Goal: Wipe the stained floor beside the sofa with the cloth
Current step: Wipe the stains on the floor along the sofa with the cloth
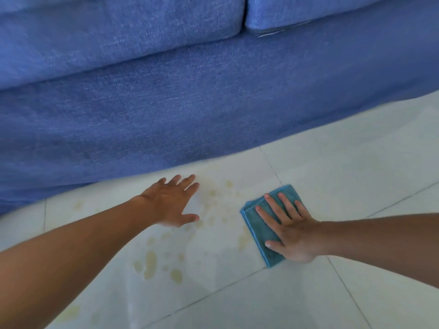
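Note:
A folded teal cloth [259, 230] lies flat on the white tiled floor [344, 176]. My right hand [288, 230] presses down on it with fingers spread. Yellowish stains [164, 260] are scattered over the tiles between my two hands and nearer to me, just left of the cloth. My left hand [172, 201] is spread open with nothing in it, over the floor close to the sofa's base; I cannot tell whether the palm touches the tiles. The blue fabric sofa [190, 103] fills the upper half of the view.
The sofa's base runs diagonally across the view and meets the floor just beyond my left hand. Two seat cushions [118, 32] sit on top with a gap between them. Tile joints cross the floor to the right and in front of the cloth.

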`<state>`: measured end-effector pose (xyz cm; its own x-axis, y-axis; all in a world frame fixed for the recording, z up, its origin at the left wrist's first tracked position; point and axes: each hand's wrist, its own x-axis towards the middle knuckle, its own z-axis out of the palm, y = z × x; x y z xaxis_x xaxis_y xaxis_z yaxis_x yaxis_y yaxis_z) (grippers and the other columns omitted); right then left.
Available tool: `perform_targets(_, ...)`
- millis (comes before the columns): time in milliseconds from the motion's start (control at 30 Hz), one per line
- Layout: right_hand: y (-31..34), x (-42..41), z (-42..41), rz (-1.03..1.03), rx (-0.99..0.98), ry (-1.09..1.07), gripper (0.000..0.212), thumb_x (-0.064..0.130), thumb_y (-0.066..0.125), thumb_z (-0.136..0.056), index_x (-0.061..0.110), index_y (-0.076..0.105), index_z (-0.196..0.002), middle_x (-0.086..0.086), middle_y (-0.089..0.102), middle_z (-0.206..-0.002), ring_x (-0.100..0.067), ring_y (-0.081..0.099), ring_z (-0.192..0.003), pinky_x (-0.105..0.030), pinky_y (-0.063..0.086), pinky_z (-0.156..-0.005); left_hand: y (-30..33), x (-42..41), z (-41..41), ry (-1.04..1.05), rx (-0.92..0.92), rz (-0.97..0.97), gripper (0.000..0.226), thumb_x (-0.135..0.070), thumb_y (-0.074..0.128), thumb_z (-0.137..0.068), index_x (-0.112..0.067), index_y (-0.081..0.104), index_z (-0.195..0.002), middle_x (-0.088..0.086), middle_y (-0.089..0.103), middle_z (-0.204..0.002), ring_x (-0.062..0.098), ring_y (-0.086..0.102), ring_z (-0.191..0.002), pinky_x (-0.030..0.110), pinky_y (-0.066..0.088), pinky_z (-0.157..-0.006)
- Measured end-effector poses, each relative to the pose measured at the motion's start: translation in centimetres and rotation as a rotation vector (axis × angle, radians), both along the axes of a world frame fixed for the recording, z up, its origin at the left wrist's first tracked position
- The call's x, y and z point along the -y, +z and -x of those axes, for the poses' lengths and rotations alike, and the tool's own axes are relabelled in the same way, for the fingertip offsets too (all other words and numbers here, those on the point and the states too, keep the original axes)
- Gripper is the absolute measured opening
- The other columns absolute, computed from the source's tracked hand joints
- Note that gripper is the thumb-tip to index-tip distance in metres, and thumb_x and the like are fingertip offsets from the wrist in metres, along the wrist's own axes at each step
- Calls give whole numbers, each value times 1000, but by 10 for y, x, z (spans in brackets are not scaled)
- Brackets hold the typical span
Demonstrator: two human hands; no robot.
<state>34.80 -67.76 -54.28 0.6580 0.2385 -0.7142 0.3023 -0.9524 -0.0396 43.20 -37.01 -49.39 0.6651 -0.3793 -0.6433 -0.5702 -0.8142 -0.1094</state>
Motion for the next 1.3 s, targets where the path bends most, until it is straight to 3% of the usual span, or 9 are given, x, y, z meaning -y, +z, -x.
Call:
perform_targets(133, 15, -17, -10, 102, -206, -52, 83, 70, 19, -95, 35, -43, -138, 1, -59, -140, -31, -45, -138, -55, -15, -120, -3, 5, -6, 67, 46, 160, 94, -76, 31, -89, -22, -5, -158, -1, -11, -166, 24, 1, -153, 46, 13, -123)
perform_targets(267, -10, -38, 11, -83, 108, -302, 72, 69, 8, -94, 39, -40, -137, 5, -53, -145, -30, -43, -140, -55, -18, -118, -24, 9, -5, 72, 21, 187, 105, -83, 37, -82, -24, -5, -158, -2, -16, -165, 24, -4, -153, 50, 12, -122)
perform_targets(367, -25, -47, 98, -164, 421, -564, 70, 64, 1, -93, 35, -14, -155, 5, -19, -165, -27, -12, -154, -50, -3, -122, -33, 6, -4, 40, -5, 189, 111, -81, 46, -80, -23, -7, -157, -1, -21, -164, 26, -9, -152, 51, 22, -119)
perform_targets(567, -29, -41, 54, -108, 480, -804, 84, 64, 7, -85, 22, 15, -159, -2, -2, -169, -33, -6, -154, -49, -4, -123, -33, 1, -2, 73, -98, 198, 148, -81, 73, -54, -26, -22, -153, -4, -38, -157, 24, -27, -147, 58, 6, -120)
perform_targets(800, -36, -73, 120, -151, 516, -625, 72, 61, 11, -94, 35, -16, -155, 7, -23, -165, -28, -18, -153, -47, -6, -123, -41, 0, 3, 72, -85, 206, 158, -79, 78, -47, -25, -27, -152, -3, -41, -155, 27, -32, -145, 60, 0, -119)
perform_targets(900, -36, -84, 50, -47, 503, -877, 73, 58, 15, -93, 33, -7, -158, -2, -14, -168, -36, -11, -153, -53, -2, -123, -41, -8, 2, 40, -57, 252, 156, -88, 70, -43, -29, -23, -153, -7, -37, -157, 22, -28, -147, 54, 2, -121)
perform_targets(1067, -33, -128, 118, -195, 553, -580, 69, 58, 23, -93, 45, -1, -156, 4, -13, -167, -33, -14, -153, -51, -4, -122, -48, -11, 7, 6, 2, 263, 152, -95, 58, -45, -27, -24, -153, -2, -37, -158, 25, -28, -147, 57, 3, -121)
perform_targets(1233, -41, -124, 42, -108, 547, -929, 72, 55, 16, -89, 40, 3, -158, 0, -11, -168, -36, -12, -152, -55, -6, -121, -39, -22, 4, 21, -30, 310, 149, -94, 61, -46, -29, -18, -155, -12, -32, -159, 13, -26, -147, 46, 0, -121)
perform_targets(1300, -44, -150, 68, -148, 604, -785, 70, 54, 20, -92, 39, 3, -158, -1, -10, -168, -36, -12, -153, -55, -4, -122, -42, -23, 8, -19, -28, 291, 151, -92, 63, -46, -28, -20, -154, -8, -34, -158, 16, -28, -146, 48, -2, -122)
